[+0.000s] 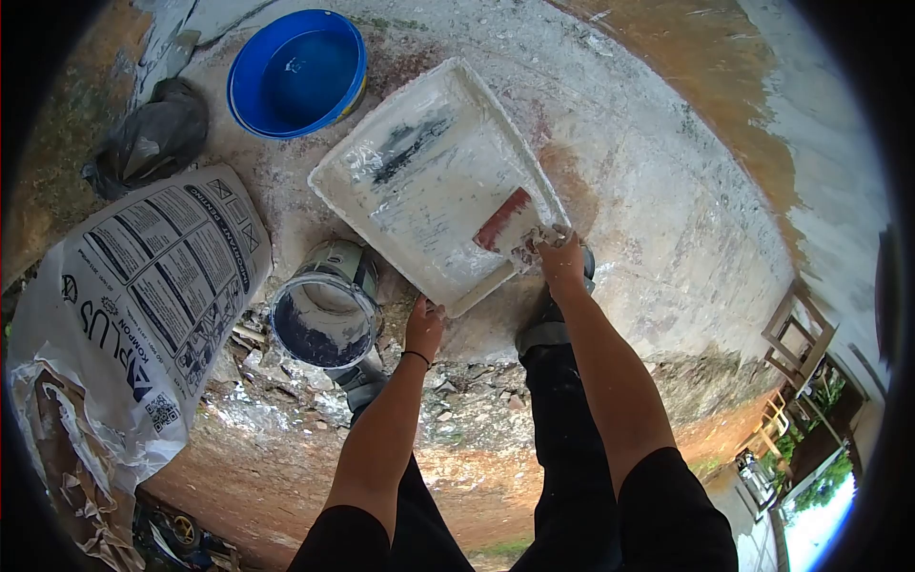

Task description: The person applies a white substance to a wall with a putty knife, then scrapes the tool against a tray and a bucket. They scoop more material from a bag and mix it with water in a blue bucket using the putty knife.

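1. Our left hand (424,326) grips the near edge of the white rectangular plastic plaster tray (400,205), likely steadying it.
2. Our right hand (560,257) clutches a red-bladed scraper (503,219) against the tray's corner.
3. Left of our left hand stand one grey metal bucket (324,319), one blue plastic tub (295,71) and one printed white sack (143,286).

**Print on the torn sack**

The big white paper sack (143,296) carries the only readable print: dark letters "APLUS" along its side, with a smaller word like "KOMPON" beside it. It also shows a QR code and small pictogram boxes, too small to read.
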